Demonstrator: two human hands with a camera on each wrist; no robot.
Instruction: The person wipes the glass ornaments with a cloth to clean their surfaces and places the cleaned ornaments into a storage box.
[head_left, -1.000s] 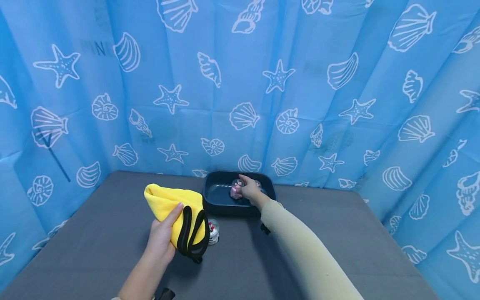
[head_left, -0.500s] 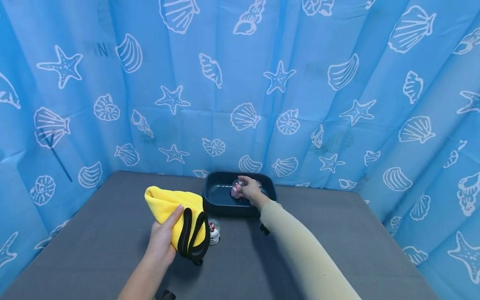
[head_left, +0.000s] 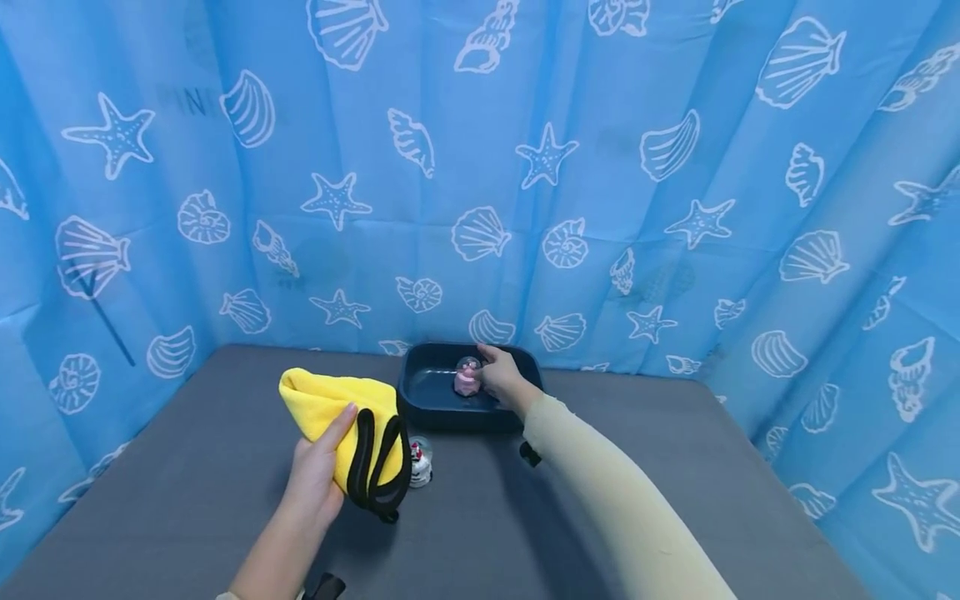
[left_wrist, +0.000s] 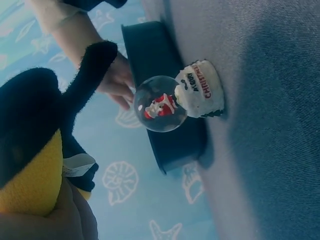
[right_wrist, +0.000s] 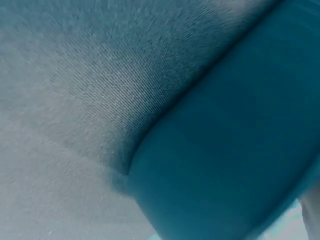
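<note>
My left hand [head_left: 318, 467] grips a folded yellow towel [head_left: 341, 408] with black edging, held up over the table. In the left wrist view its white tag [left_wrist: 79, 164] sticks out. Beside the towel stands a snow globe [left_wrist: 160, 104] with a red-and-white figure inside and a white base lettered "CHRISTMAS". My right hand [head_left: 504, 377] reaches into a dark blue tray [head_left: 431, 417], its fingers extended just right of a pink-based snow globe [head_left: 467, 382] that stands in there. The right wrist view shows mainly the outer wall of the tray [right_wrist: 225, 135].
A grey cloth-covered table [head_left: 660, 467] lies beneath everything. Blue curtains [head_left: 435, 183] with white shell and starfish prints hang behind the table and along its sides.
My right hand has shifted slightly right, off the pink snow globe, which now shows more fully. The second globe in the tray is now hidden behind that hand. My left hand keeps holding the towel.
</note>
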